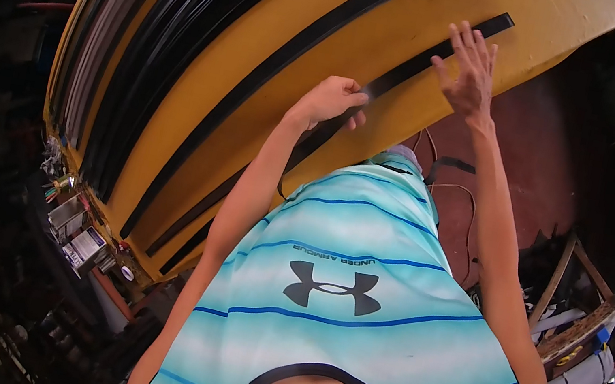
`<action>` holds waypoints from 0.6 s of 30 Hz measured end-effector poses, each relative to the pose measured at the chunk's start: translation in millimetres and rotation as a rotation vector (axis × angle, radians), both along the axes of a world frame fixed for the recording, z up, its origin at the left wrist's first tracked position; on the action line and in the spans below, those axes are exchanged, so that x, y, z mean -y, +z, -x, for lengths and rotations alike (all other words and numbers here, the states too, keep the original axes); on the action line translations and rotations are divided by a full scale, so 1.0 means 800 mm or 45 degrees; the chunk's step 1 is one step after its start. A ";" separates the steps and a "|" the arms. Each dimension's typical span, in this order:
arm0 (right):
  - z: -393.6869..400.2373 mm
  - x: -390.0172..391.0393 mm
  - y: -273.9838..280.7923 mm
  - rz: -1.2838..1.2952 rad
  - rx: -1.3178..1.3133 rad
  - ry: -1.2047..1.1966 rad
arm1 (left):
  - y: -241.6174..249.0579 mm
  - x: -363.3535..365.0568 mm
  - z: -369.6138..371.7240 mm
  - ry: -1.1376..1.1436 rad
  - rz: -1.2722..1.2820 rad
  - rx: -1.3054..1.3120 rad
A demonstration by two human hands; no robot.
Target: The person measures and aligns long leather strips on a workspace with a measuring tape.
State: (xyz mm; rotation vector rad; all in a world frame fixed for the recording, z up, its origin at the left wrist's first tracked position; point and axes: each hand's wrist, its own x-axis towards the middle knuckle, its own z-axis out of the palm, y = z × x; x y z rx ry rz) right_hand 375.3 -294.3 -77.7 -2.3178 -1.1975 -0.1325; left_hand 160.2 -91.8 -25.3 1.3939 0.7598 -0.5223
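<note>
A long flat black strip (411, 69) lies along the near side of a yellow tabletop (402, 28). Over its middle is my left hand (330, 103), its thumb and index finger pinched together and the other fingers curled at the strip's edge. A small pale blur shows at those fingertips; I cannot tell what it is. My right hand (470, 74) is open, fingers outstretched, with the fingertips at the strip near its far right end. Another black strip (263, 69) runs roughly alongside, farther across the tabletop.
Many black and grey strips (172, 28) are bunched on the tabletop's left side. Small boxes and clutter (80, 242) sit by its lower left corner. A wooden frame (579, 330) stands at the right. A thin cable (469, 208) hangs or lies over the reddish floor (519, 155).
</note>
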 end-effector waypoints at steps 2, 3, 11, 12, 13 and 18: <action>0.069 -0.018 0.022 0.027 -0.190 0.314 | -0.003 -0.003 -0.003 -0.030 0.016 -0.019; 0.088 -0.024 0.021 0.027 -0.191 0.304 | -0.003 -0.006 -0.004 -0.090 0.006 -0.021; 0.122 -0.035 0.007 0.199 -0.229 0.504 | 0.010 -0.004 0.001 0.011 -0.008 -0.090; 0.123 -0.036 0.005 0.198 -0.232 0.503 | 0.008 -0.003 0.005 0.090 0.014 -0.049; 0.124 -0.036 0.002 0.155 -0.219 0.490 | 0.006 -0.003 0.006 0.090 0.014 -0.050; 0.133 -0.038 -0.005 0.092 -0.186 0.434 | 0.012 0.002 0.002 -0.076 -0.195 -0.122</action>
